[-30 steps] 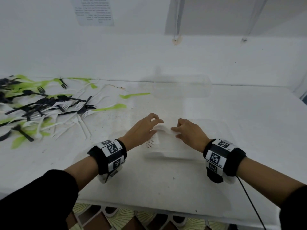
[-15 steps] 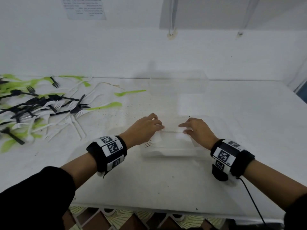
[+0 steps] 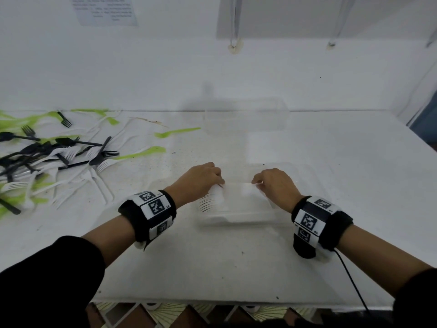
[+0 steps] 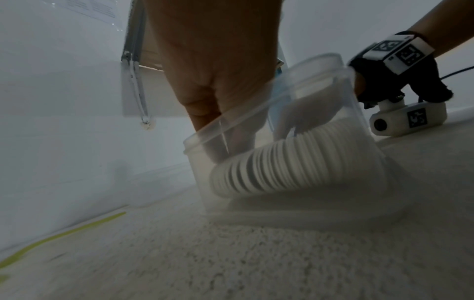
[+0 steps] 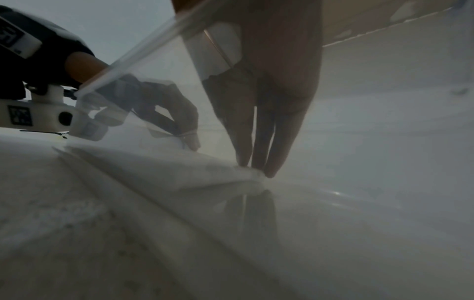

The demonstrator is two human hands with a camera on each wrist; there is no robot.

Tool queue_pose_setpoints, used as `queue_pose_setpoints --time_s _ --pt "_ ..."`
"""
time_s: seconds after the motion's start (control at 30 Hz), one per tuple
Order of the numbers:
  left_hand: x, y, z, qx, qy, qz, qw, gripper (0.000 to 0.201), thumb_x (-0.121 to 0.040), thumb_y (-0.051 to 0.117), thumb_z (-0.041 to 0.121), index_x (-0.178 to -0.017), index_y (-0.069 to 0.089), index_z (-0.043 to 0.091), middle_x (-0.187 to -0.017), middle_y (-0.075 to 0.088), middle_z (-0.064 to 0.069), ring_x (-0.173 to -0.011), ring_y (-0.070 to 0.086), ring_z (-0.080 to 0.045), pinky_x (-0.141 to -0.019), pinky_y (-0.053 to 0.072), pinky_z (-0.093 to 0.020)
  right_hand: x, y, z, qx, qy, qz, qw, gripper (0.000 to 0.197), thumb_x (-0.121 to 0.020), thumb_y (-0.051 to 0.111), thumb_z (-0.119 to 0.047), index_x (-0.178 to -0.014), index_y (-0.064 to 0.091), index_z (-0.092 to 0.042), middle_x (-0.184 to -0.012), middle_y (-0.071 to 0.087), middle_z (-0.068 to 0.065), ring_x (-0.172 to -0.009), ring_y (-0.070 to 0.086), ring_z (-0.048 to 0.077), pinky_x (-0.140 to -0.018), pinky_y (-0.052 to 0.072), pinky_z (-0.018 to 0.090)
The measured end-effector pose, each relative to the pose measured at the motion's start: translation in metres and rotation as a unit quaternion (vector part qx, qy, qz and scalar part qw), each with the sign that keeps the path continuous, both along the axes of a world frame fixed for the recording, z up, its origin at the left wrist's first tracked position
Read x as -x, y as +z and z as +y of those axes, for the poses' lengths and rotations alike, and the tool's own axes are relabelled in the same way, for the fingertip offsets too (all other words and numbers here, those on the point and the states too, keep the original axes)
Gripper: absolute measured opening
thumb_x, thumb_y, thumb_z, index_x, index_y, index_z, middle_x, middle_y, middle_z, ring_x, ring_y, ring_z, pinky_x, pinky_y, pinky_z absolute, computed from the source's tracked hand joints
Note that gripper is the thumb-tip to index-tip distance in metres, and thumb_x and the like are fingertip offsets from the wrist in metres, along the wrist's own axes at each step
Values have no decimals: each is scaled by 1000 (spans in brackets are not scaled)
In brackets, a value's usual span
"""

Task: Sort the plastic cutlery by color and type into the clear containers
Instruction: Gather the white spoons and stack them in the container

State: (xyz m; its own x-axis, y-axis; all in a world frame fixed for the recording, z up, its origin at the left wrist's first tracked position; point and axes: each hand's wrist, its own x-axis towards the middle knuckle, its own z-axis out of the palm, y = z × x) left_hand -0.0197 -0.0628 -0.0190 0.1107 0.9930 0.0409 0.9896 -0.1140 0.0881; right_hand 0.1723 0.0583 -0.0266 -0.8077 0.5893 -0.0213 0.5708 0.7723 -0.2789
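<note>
**Both hands down in the near clear container, on the stack of white forks**

So the near clear container (image 3: 236, 214) sits on the white table (image 3: 236, 268) right in front of the person, long side running left to right. Inside it there's a nested stack of white forks (image 3: 210, 202), lying flat along that same left-right axis. The tines point toward the left end; from the head view you can see them as a row of fine stripes just under the left wrist. In the left wrist view the stack (image 4: 282, 168) looks like a tight fan of thin white edges pressed against the container wall (image 4: 359, 142).

The left hand (image 3: 201, 181) reaches in over the rim with fingers curled down onto the tine end; whether it's actually pinching the forks or just resting on them, I can't tell. The right hand (image 3: 274, 185) is at the handle end, fingers (image 5: 269, 142) held straight and close together, tips touching the white handles there.

A second clear container (image 3: 246, 119) stands further back by the wall, long side also left-right, looks hazy.

The rest of the mixed cutlery pile (image 3: 47, 157) is off to the left on the table: black, white and lime green pieces pointing every which way, well apart from the hands.
</note>
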Motion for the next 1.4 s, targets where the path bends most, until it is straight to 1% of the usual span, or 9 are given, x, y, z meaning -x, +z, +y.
queue_pose_setpoints --time_s 0.2,0.3,0.4,0.57,0.73,0.83,1.0,1.27,1.4 --pt "6 -4 -1 -14 4 -63 998 26 -96 50 28 -111 67 16 -108 61 2 -102 49 -14 -82 45 -30 -9 6 2 123 -71 26 989 29 -92 52 -10 -120 58 -8 -108 59 13 -98 57 25 -83 43 25" --pt "8 -2 -3 23 22 -132 991 52 -81 53 63 -107 68 21 -107 57 9 -99 40 -4 -88 42 -26 -17 9 -2 259 -100 22 960 44 -88 60 -12 -130 48 -7 -113 52 11 -84 56 21 -68 51 18" --pt "7 2 -2 77 14 -83 994 77 -65 47 79 -117 62 24 -117 51 12 -103 32 -3 -91 34 -20 -22 9 -1 251 -88 0 964 66 -78 74 -21 -136 43 -12 -122 52 11 -104 56 23 -91 50 30" --pt "10 2 -2 99 -3 -75 992 85 -63 45 79 -124 58 21 -123 49 9 -110 33 -9 -96 35 -25 -23 10 -3 303 -107 64 945 47 -85 66 -24 -127 50 -11 -115 58 12 -89 59 19 -69 51 22" --pt "11 -4 -4 86 -9 -85 993 66 -80 44 65 -124 57 18 -124 53 5 -105 29 -7 -99 33 -25 -20 4 -7 190 -90 51 976 36 -89 59 -23 -122 55 -8 -125 47 14 -108 53 25 -92 45 32" --pt "10 -5 -5 66 -16 -107 992 72 -76 29 67 -127 53 23 -117 54 8 -101 28 -7 -92 29 -18 -18 6 -11 192 -36 26 981 44 -92 55 -22 -133 45 -11 -131 44 11 -114 47 22 -91 39 27" --pt "10 -6 -6 51 -17 -131 990 37 -94 52 31 -130 52 22 -118 56 3 -101 30 -9 -90 26 -15 -15 7 -9 156 -7 -21 987 41 -94 51 -23 -134 46 -13 -129 46 13 -117 47 25 -89 31 21" --pt "6 -1 -11 44 1 -130 991 24 -92 57 22 -114 65 17 -119 59 3 -108 44 -15 -92 40 -28 -6 10 -10 69 21 -93 993 49 -92 54 -29 -137 42 -14 -133 44 9 -123 43 24 -96 33 26" --pt "3 6 -20 -66 36 -231 970 19 -89 56 6 -102 69 10 -101 63 -1 -91 59 -16 -82 46 -24 7 24 -20 30 45 35 998 37 -91 56 -21 -126 54 -10 -120 57 10 -110 53 24 -90 39 29"
